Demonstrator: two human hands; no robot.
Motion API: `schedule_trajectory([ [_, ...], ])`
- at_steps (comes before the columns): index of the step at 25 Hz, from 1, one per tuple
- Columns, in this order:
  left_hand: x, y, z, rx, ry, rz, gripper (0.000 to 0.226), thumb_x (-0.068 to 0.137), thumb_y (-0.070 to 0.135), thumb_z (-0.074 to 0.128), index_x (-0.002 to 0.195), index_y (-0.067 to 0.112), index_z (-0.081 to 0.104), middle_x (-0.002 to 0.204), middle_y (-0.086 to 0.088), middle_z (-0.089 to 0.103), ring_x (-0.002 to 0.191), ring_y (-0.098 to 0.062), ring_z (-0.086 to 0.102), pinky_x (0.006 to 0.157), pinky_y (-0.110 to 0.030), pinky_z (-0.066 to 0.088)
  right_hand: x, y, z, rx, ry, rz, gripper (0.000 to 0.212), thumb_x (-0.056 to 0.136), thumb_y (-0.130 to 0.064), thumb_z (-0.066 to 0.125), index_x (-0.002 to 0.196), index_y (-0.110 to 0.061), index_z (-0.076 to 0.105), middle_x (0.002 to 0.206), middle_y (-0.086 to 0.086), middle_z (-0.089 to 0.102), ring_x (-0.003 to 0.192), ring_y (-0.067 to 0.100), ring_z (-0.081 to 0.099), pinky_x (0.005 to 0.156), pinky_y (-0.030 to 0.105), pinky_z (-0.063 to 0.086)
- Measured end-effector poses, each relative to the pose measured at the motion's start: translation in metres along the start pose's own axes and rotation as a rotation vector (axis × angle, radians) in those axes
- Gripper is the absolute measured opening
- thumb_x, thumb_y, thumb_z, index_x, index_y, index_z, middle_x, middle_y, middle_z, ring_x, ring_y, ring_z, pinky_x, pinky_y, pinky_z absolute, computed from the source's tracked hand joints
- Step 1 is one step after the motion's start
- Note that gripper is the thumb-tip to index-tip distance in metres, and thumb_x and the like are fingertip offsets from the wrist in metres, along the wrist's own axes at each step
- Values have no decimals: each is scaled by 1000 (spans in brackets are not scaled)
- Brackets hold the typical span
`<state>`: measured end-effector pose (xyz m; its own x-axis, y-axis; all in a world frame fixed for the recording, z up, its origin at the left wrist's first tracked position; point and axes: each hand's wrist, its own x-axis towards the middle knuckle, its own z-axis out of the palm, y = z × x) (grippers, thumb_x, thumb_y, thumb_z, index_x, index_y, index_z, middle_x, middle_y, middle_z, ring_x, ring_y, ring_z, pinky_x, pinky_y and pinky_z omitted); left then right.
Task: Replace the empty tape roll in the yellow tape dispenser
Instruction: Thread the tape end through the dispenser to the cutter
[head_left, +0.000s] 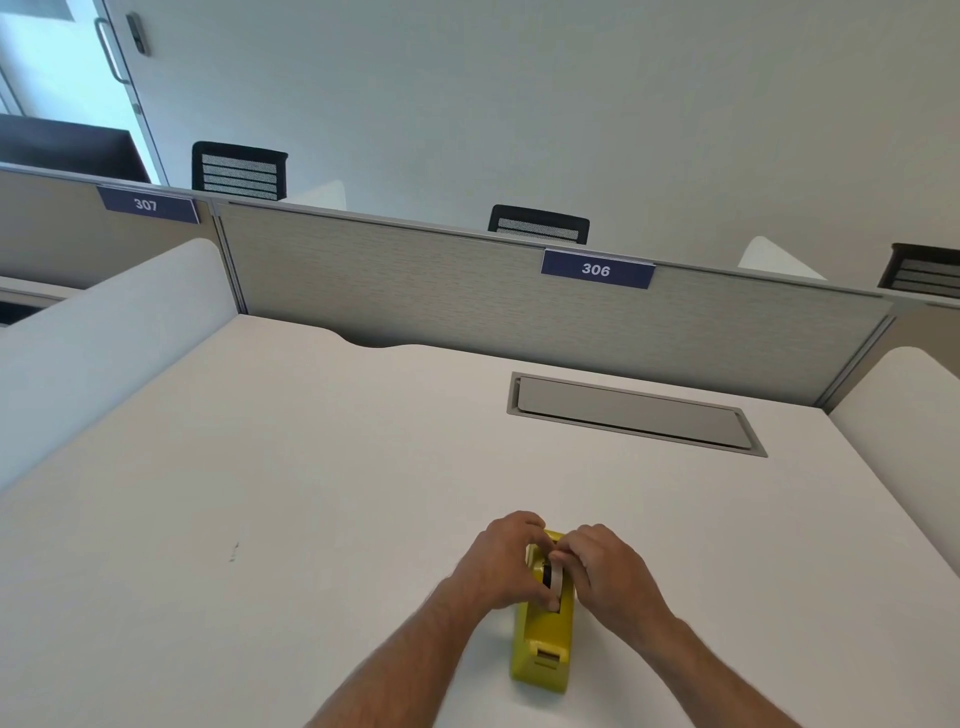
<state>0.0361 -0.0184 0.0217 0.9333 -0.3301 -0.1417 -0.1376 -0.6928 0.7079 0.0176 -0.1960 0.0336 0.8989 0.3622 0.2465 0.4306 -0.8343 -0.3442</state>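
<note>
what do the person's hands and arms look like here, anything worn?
Both the left hand and right hand are bare: no gloves, no rings that can be seen. Both forearms are bare down to the bottom edge of the picture; no sleeve, watch or wristband shows. Some hair is visible on the forearms.

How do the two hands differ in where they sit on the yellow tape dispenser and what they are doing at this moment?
The left hand wraps the left side of the yellow tape dispenser, thumb low against the tape roll; the right hand comes from the right, fingertips pinching the roll's top. The left hand hides more of the dispenser's far end. Both touch the roll seated in the dispenser, which stands on the desk.
</note>
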Motion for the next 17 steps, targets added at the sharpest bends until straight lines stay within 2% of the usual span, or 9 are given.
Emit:
schedule_trajectory([
  [3,-1,-5,-3,-52,-14,24,79,55,36,96,125,31,60,138,11,51,99,-10,55,84,-23,51,-1,-1,-1,-16,0,-2,18,98,-30,55,91,-18,66,85,-5,64,83,12,53,64,33,52],
  [5,-2,-11,-7,-66,-62,15,93,56,37,96,137,32,52,148,11,45,102,-10,58,83,-20,51,-2,-3,-2,-34,4,-12,17,98,-30,55,92,-19,66,85,-5,63,82,12,52,63,33,52],
  [10,-3,-19,-15,88,-158,35,109,58,41,94,150,34,36,159,18,32,113,-10,57,93,-21,43,-9,-10,-3,-94,40,-49,14,95,-27,62,88,-17,68,80,-3,65,77,15,57,55,34,53],
  [12,-3,-17,-15,143,-147,41,109,57,42,94,150,34,36,159,20,31,122,-13,56,98,-25,43,-12,-12,-4,-123,62,-58,12,91,-24,68,83,-15,68,76,-2,66,72,18,59,50,36,54],
  [14,-2,-15,-15,198,-136,38,109,57,44,94,150,34,37,158,20,32,131,-15,50,108,-36,43,-16,-14,-6,-137,83,-70,12,86,-21,75,78,-15,68,71,-2,65,67,19,59,45,35,52],
  [17,-1,-11,-16,253,-133,30,108,58,46,93,149,34,37,158,19,33,135,-17,46,110,-43,42,-24,-17,-4,-154,93,-120,15,78,-18,82,73,-17,67,67,-4,64,61,16,58,41,28,49],
])
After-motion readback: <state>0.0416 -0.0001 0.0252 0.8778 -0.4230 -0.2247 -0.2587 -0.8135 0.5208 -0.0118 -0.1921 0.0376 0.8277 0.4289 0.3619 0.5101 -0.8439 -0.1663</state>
